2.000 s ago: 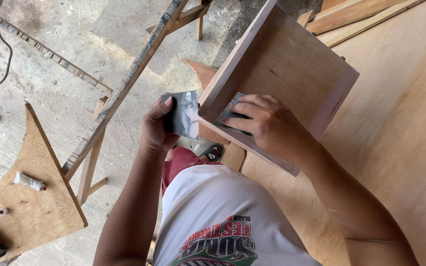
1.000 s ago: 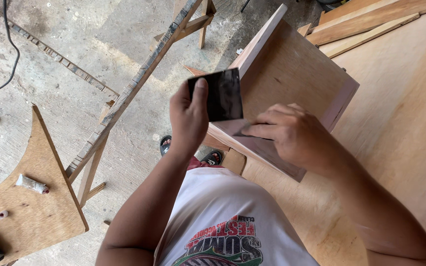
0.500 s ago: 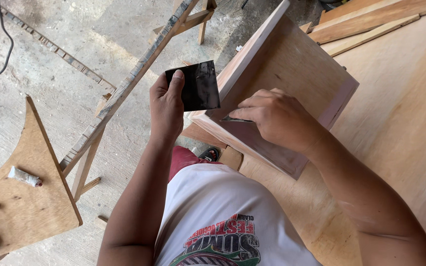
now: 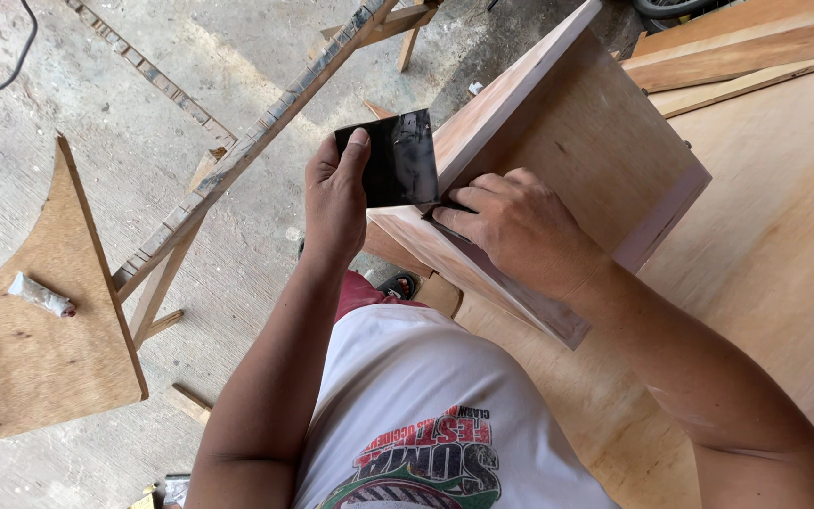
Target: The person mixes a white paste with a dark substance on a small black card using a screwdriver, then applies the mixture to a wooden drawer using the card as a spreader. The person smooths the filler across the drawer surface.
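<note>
— What does the person hold?

— A flat, dark, glossy rectangular sheet (image 4: 398, 158), upright in the left hand (image 4: 336, 203). The thumb lies across its face and the fingers are closed behind it, so it is gripped at its left edge. Its lower right corner touches the near rim of an open, reddish-brown plywood box (image 4: 567, 160).

— And the right hand (image 4: 520, 231)?

— It rests on that same rim, fingers (image 4: 454, 219) curled and pressed down onto the box edge just under the sheet; whether they pinch anything small cannot be told.

— Where does the box sit?

— Tilted on a pale plywood worktop (image 4: 784, 245), with long wooden planks (image 4: 737, 47) lying at the worktop's far end.

— What lies farther out?

— On the concrete floor (image 4: 96, 104) to the left stands a wooden trestle (image 4: 266, 141), and beyond it a curved plywood offcut (image 4: 40, 339) carrying a small whitish tube (image 4: 40, 294).
</note>
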